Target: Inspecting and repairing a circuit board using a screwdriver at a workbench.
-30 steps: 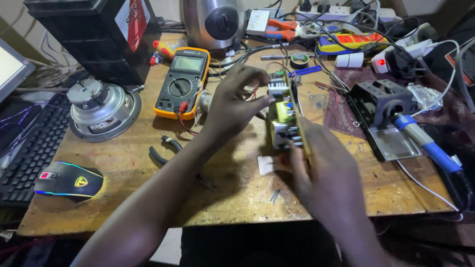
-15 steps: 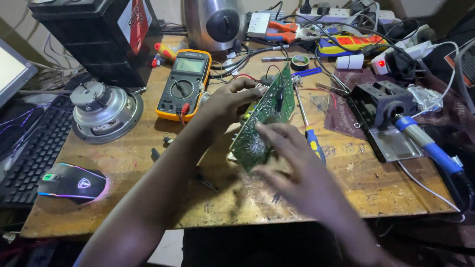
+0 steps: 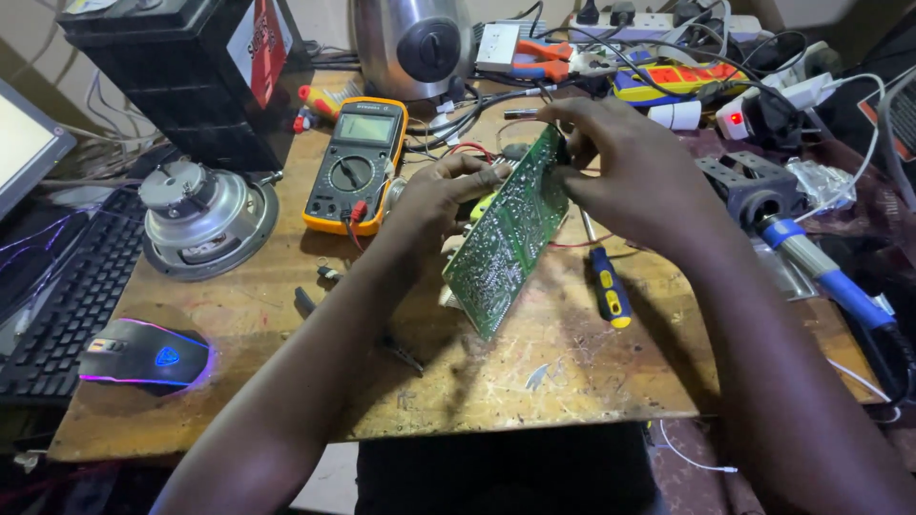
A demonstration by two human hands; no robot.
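Above the middle of the wooden desk, a green circuit board is held tilted on edge, solder side toward the camera, clear of the desk top. Left hand grips its left edge, fingers wrapped behind onto the component side; right hand pinches the top right corner. Both hands clamped on the board, one at each side.

Judgement on handling: board looks light and stiff, a thin rigid sheet. Solder points are likely sharp, and the parts on the hidden face fragile. Best taken by the bare edges or corners, as now, without flexing it.

Nearby: yellow multimeter just left of the left hand; blue-and-yellow screwdriver lying on the desk under the right wrist; speaker driver and computer mouse further left.
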